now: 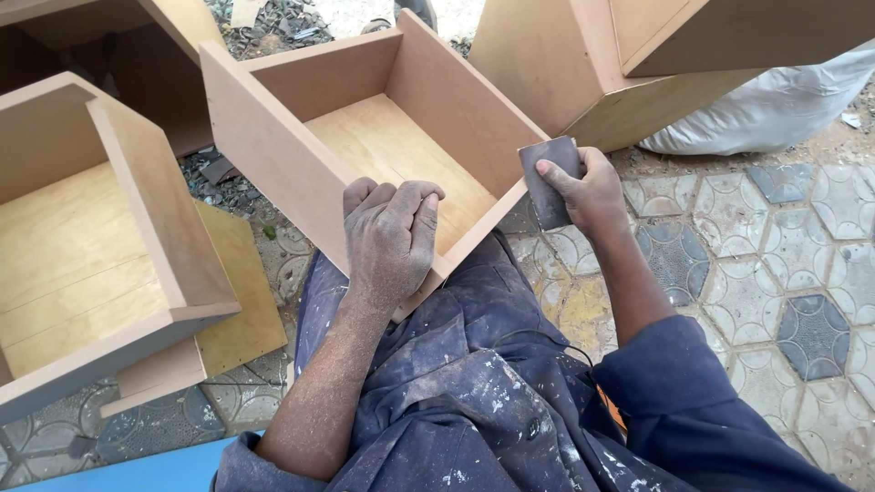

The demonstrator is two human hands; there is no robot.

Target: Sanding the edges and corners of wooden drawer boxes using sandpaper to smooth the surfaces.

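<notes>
An open brown fibreboard drawer box with a pale plywood bottom rests tilted on my lap. My dusty left hand grips its near corner, fingers curled over the edge into the box. My right hand holds a dark grey piece of sandpaper pressed against the drawer's right corner edge.
A second drawer box lies at the left on a flat board. More fibreboard boxes stand at the back right beside a white sack. Patterned paving tiles cover the ground; debris lies at the back.
</notes>
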